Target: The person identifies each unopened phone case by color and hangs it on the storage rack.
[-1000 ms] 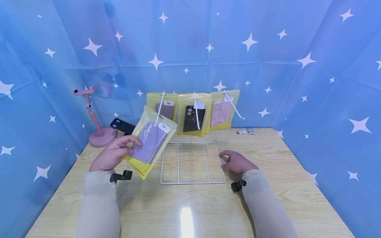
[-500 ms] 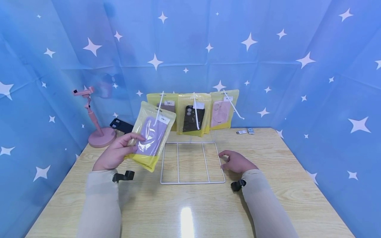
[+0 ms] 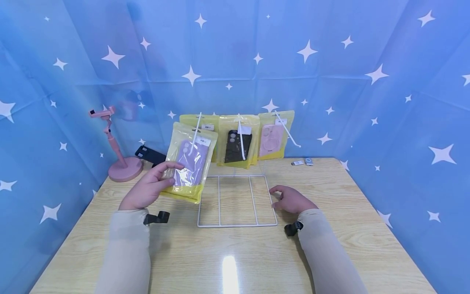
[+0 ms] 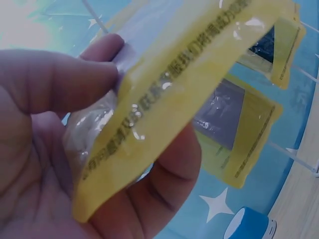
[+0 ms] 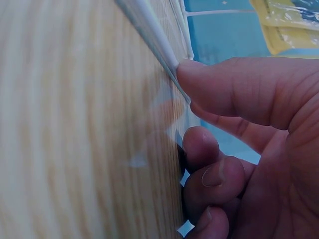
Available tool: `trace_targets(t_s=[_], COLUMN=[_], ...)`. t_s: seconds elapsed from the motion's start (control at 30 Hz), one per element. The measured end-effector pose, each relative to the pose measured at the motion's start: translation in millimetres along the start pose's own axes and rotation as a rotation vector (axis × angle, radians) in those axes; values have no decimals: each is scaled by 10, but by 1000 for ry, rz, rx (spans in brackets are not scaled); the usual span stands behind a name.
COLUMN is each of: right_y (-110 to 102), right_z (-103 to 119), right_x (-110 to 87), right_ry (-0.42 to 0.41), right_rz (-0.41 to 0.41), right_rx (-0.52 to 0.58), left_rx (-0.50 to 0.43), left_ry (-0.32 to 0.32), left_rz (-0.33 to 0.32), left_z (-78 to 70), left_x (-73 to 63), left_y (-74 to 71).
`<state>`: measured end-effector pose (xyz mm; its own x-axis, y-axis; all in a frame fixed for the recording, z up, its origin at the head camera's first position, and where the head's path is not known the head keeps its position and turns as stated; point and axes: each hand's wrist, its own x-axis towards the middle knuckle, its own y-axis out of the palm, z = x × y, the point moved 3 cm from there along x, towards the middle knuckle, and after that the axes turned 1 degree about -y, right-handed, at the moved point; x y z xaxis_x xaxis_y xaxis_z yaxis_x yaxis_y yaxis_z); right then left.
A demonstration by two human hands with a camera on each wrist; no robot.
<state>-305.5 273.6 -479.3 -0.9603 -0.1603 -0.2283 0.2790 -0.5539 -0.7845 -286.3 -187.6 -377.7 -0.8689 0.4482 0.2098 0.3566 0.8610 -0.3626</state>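
Observation:
My left hand (image 3: 145, 192) pinches the side of a clear, yellow-bottomed bag (image 3: 189, 190) with a lilac phone case inside, thumb in front and fingers behind. A white hook (image 3: 195, 136) shows across the bag's front, starting near its top; another bagged case is behind it. In the left wrist view, the yellow strip of the bag (image 4: 164, 94) carries dark print. My right hand (image 3: 292, 201) is at the right side of the white wire rack (image 3: 236, 225); in the right wrist view the thumb (image 5: 209, 87) and index finger hold its base wire, other fingers curled.
Bags with a black case (image 3: 238, 149) and a pink case (image 3: 271, 139) hang on the other hooks. At left stand a pink phone stand (image 3: 125, 169) and a black object (image 3: 149, 154). A small white stick (image 3: 298, 163) and blue-white gadget (image 3: 309, 161) lie back right.
My left hand has moved up, right and away with the lilac-case bag, which now stands more upright and nearer the bag behind. The right hand stays at the rack.

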Motion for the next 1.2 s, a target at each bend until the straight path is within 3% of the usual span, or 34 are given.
trace_targets(t_s=[0.13, 0.43, 0.77, 0.97, 1.2], right_y=[2, 11, 8, 8, 3], right_z=[5, 10, 11, 11, 15], right_x=[2, 9, -5, -6, -8], right_ry=[2, -2, 9, 4, -14], right_rz=[0, 1, -5, -3, 4], right_rx=[-2, -2, 5, 6, 1], left_rx=[17, 11, 115, 95, 87], left_ry=[-13, 24, -5, -30, -56], left_rz=[-8, -8, -27, -4, -22], left_z=[6, 8, 30, 43, 60], left_x=[19, 52, 61, 80, 102], left_y=[18, 56, 72, 93, 106])
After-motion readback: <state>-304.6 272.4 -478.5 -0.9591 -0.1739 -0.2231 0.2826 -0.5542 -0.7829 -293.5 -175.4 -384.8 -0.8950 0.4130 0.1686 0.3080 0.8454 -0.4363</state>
